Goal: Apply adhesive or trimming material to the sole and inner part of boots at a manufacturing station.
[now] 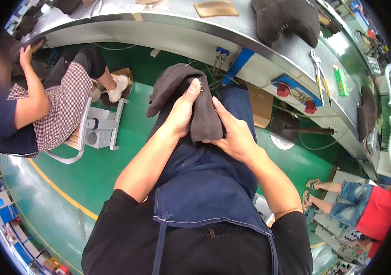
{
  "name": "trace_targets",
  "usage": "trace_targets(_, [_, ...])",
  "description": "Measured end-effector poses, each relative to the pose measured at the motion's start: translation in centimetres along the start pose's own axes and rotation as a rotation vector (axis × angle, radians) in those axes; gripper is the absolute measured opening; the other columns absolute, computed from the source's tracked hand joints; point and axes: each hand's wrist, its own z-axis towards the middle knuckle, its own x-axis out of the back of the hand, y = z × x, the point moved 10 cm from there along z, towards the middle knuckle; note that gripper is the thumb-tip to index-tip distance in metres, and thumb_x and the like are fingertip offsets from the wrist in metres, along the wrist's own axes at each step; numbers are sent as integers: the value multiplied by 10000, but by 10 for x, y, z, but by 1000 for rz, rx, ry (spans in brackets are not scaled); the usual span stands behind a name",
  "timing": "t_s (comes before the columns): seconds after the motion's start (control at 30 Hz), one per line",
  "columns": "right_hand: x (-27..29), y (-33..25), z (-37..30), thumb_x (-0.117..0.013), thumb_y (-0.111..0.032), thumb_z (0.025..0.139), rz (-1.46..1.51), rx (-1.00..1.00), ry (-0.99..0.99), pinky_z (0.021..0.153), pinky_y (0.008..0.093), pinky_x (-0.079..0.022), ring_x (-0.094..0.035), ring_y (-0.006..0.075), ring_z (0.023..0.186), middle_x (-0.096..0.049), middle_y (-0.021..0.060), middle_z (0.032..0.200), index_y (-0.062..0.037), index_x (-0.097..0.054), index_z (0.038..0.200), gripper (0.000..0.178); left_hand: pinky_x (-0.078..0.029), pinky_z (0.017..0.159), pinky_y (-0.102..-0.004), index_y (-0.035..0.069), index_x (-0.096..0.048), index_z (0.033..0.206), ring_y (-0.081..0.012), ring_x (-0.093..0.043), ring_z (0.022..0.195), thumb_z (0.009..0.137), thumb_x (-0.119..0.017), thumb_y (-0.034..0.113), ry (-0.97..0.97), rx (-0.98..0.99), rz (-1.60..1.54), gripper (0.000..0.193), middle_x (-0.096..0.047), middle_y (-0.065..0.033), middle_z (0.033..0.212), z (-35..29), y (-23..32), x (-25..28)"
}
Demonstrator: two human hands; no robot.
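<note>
Above my lap I hold a curved, dark brown fabric-covered cushion (204, 120) in both hands. My left hand (184, 107) grips its left side, the thumb pressed on the fabric near a short row of small metal pins. Around the right edge and lower end closes my right hand (234, 133), with its fingertips partly hidden beneath. One end of the cushion bends over to the left; the other hangs toward me. A similar larger dark cushion (285, 20) rests on the metal workbench (172, 19) ahead.
Pliers (317, 73) with yellow handles lie on the bench beside a green packet (341, 81). A tan pad (216, 8) is farther back. A co-worker (9, 110) sits at left, holding a dark piece. Another person (365, 206) in red is at right. A round metal stand (285, 130) is under the bench.
</note>
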Motion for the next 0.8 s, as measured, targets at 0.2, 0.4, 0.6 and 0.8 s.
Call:
trace_targets(0.2, [23, -57, 19, -807, -235, 901, 84, 158, 182, 888, 441, -603, -694, 451, 1126, -656, 285, 1317, 4, -480, 1508, 730, -556, 1001, -367, 90, -614, 1365, -191, -673, 1119, 1010, -450, 741, -209, 21, -267, 760, -676, -78, 1259, -4, 14, -3])
trace_targets(0.4, [-19, -29, 29, -780, -357, 914, 12, -146, -220, 937, 494, -555, -680, 464, 1113, -686, 304, 1219, 37, -447, 1504, 784, -586, 966, -385, 169, -453, 1518, -205, -654, 1150, 1083, -427, 614, -50, -89, -103, 622, -614, -95, 1293, 11, -32, 52])
trace_targets(0.6, [10, -68, 108, -834, -321, 878, -89, -9, -451, 914, 408, -575, -748, 317, 1033, -752, 219, 1147, 48, -596, 1383, 670, -616, 782, -380, 78, -621, 1201, -266, -739, 823, 1001, -329, 801, 31, -43, -215, 805, -723, -120, 941, 13, -32, 50])
trace_targets(0.8, [56, -115, 246, -654, -260, 1006, -208, 213, -72, 1003, 443, -525, -682, 407, 1147, -721, 240, 1204, 27, -659, 1291, 405, -584, 924, -488, 98, -539, 1423, -374, -739, 993, 986, -282, 819, -256, 171, -306, 881, -734, -197, 1015, 3, -65, 40])
